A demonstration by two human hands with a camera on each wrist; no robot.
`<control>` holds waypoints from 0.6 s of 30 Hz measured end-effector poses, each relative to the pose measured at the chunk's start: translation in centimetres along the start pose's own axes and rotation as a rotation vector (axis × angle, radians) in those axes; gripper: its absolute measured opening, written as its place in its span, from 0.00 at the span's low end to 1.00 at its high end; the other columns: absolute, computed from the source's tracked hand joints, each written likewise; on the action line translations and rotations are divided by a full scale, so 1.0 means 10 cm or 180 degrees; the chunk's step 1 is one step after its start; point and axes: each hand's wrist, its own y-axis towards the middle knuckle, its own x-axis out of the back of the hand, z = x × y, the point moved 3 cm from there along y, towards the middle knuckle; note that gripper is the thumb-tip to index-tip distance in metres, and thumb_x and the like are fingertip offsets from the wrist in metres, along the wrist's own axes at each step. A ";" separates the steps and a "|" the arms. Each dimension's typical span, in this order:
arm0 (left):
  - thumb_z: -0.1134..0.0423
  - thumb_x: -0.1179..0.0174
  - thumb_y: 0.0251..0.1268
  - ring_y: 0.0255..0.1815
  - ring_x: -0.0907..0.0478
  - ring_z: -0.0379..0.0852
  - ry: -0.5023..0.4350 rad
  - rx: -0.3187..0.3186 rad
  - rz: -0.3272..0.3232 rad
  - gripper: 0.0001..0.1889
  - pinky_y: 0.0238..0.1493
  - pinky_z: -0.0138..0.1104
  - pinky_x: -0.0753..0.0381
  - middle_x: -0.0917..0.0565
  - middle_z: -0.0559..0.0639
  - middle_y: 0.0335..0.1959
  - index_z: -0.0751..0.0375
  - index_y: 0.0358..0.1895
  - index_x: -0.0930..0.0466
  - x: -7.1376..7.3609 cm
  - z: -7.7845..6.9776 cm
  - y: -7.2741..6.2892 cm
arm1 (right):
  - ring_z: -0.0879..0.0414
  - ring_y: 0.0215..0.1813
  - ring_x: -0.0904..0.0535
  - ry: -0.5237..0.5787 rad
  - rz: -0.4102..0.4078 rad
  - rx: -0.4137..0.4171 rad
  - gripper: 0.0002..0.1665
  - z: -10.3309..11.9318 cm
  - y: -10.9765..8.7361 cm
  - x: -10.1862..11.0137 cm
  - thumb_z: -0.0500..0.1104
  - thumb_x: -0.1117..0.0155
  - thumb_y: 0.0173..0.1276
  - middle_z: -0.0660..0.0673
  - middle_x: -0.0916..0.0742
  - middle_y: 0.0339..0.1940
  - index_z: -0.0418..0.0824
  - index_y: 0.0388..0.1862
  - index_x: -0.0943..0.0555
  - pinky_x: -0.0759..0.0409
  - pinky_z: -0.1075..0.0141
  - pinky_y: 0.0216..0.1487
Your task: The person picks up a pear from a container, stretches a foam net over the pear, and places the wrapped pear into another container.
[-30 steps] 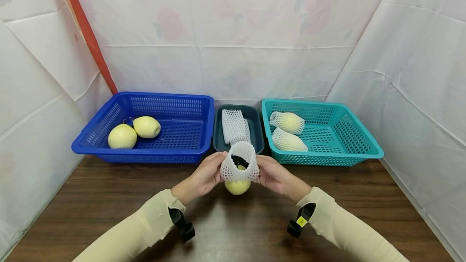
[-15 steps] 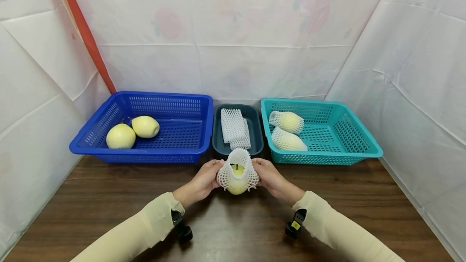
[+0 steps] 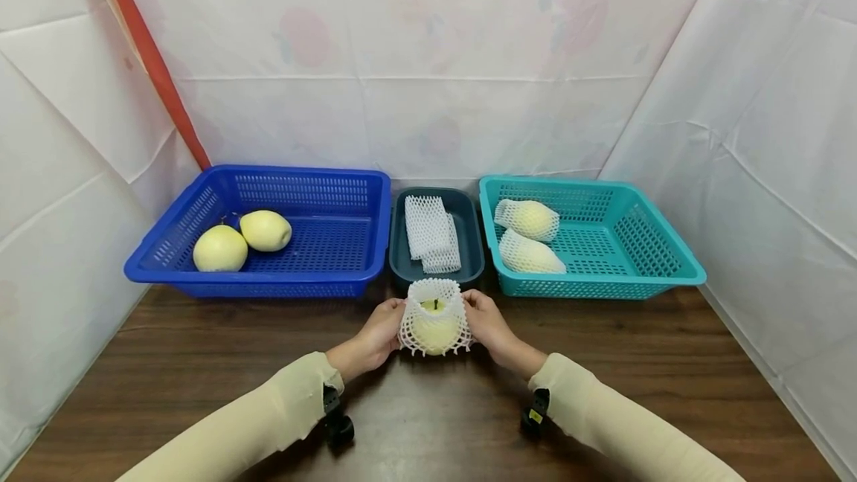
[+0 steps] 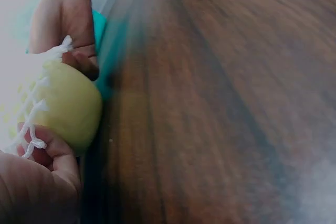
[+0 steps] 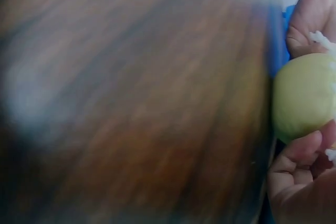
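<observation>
A yellow pear (image 4: 79,106) stands on the table in front of me, its dark stem up. A white foam net (image 3: 434,290) is drawn down around it, the upper rim standing open above the stem and the frayed lower edge near the pear's base. My left hand (image 3: 378,335) pinches the net's left side with curled fingers. On the opposite side my right hand (image 3: 494,329) grips the net likewise. Both wrist views show the pear's bare lower part between the two hands; most of the net there is washed out or cut off.
A blue basket (image 3: 335,285) at the left holds two bare pears (image 3: 221,248). Behind the hands, a dark tray (image 3: 474,244) contains folded foam nets (image 3: 428,227). The teal basket (image 3: 602,288) at the right has two net-covered pears (image 3: 532,253). Brown tabletop (image 3: 428,422) lies in front.
The foam net has come down from above the pear and now surrounds most of it. Both hands have lowered slightly with it, still holding its sides.
</observation>
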 end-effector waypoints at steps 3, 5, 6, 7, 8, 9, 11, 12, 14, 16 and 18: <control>0.62 0.59 0.76 0.24 0.27 0.39 0.0113 0.0011 0.0017 0.13 0.22 0.30 0.31 0.24 0.50 0.28 0.71 0.50 0.35 0.00 0.06 0.03 | 0.58 0.28 0.26 -0.0320 -0.0118 0.0183 0.12 -0.01 0.00 -0.01 0.38 0.53 0.75 0.43 0.20 0.31 0.30 0.44 0.26 0.28 0.66 0.30; 0.63 0.59 0.76 0.24 0.27 0.40 0.0254 -0.0008 -0.0007 0.12 0.23 0.31 0.30 0.25 0.51 0.28 0.71 0.49 0.35 -0.01 0.08 0.04 | 0.58 0.28 0.27 -0.0442 -0.0153 0.0261 0.11 0.00 0.00 -0.01 0.37 0.54 0.75 0.43 0.20 0.31 0.30 0.44 0.26 0.27 0.65 0.30; 0.63 0.59 0.76 0.24 0.27 0.40 0.0349 -0.0028 -0.0028 0.12 0.22 0.31 0.29 0.25 0.51 0.28 0.71 0.47 0.35 -0.01 0.08 0.04 | 0.58 0.26 0.27 -0.0512 -0.0152 0.0280 0.11 -0.01 0.00 -0.02 0.36 0.55 0.75 0.43 0.21 0.29 0.30 0.44 0.27 0.27 0.65 0.28; 0.64 0.59 0.76 0.23 0.28 0.41 0.0490 -0.0060 -0.0070 0.11 0.22 0.31 0.29 0.26 0.51 0.28 0.70 0.45 0.34 -0.01 0.07 0.04 | 0.58 0.23 0.28 -0.0570 -0.0148 0.0288 0.10 -0.01 0.00 -0.02 0.36 0.55 0.75 0.43 0.22 0.27 0.30 0.44 0.27 0.27 0.65 0.25; 0.64 0.60 0.75 0.22 0.29 0.41 0.0689 -0.0128 -0.0118 0.10 0.21 0.32 0.30 0.27 0.52 0.28 0.70 0.43 0.34 -0.01 0.06 0.04 | 0.57 0.20 0.28 -0.0655 -0.0136 0.0325 0.10 -0.01 0.00 -0.02 0.35 0.56 0.75 0.43 0.22 0.25 0.30 0.44 0.28 0.26 0.64 0.22; 0.65 0.60 0.75 0.21 0.30 0.41 0.0943 -0.0228 -0.0178 0.09 0.20 0.31 0.31 0.28 0.52 0.27 0.69 0.41 0.33 -0.02 0.03 0.04 | 0.57 0.17 0.29 -0.0752 -0.0123 0.0339 0.10 -0.01 0.00 -0.02 0.34 0.57 0.75 0.44 0.23 0.22 0.30 0.44 0.28 0.26 0.64 0.18; 0.67 0.61 0.75 0.20 0.33 0.41 0.1458 -0.0410 -0.0268 0.09 0.20 0.32 0.32 0.29 0.52 0.27 0.68 0.38 0.33 -0.02 -0.02 0.05 | 0.57 0.11 0.30 -0.0980 -0.0078 0.0379 0.09 -0.01 0.01 -0.02 0.32 0.59 0.74 0.43 0.25 0.17 0.31 0.44 0.29 0.27 0.63 0.13; 0.68 0.62 0.75 0.18 0.34 0.42 0.1716 -0.0499 -0.0291 0.09 0.18 0.32 0.32 0.29 0.53 0.26 0.68 0.37 0.33 -0.03 -0.04 0.05 | 0.57 0.10 0.30 -0.1097 -0.0051 0.0428 0.09 -0.01 0.01 -0.02 0.30 0.60 0.73 0.43 0.26 0.16 0.30 0.44 0.30 0.26 0.63 0.12; 0.69 0.63 0.75 0.15 0.34 0.42 0.2139 -0.0656 -0.0298 0.09 0.16 0.34 0.31 0.29 0.54 0.25 0.68 0.37 0.33 -0.03 -0.08 0.04 | 0.54 0.08 0.28 -0.1264 -0.0005 0.0483 0.09 -0.01 0.01 -0.02 0.29 0.60 0.72 0.41 0.26 0.15 0.30 0.43 0.30 0.26 0.61 0.10; 0.70 0.63 0.76 0.12 0.34 0.42 0.2352 -0.0730 -0.0249 0.09 0.15 0.35 0.30 0.30 0.54 0.24 0.68 0.37 0.33 -0.05 -0.10 0.04 | 0.52 0.11 0.25 -0.1424 0.0013 0.0559 0.08 0.01 0.01 -0.02 0.29 0.59 0.72 0.38 0.24 0.18 0.29 0.42 0.29 0.25 0.61 0.12; 0.70 0.64 0.76 0.09 0.34 0.43 0.2411 -0.0751 -0.0211 0.10 0.13 0.36 0.29 0.29 0.55 0.22 0.68 0.37 0.34 -0.05 -0.11 0.03 | 0.52 0.16 0.23 -0.1455 0.0033 0.0571 0.08 0.00 0.02 -0.01 0.31 0.56 0.73 0.36 0.21 0.23 0.29 0.43 0.28 0.23 0.61 0.15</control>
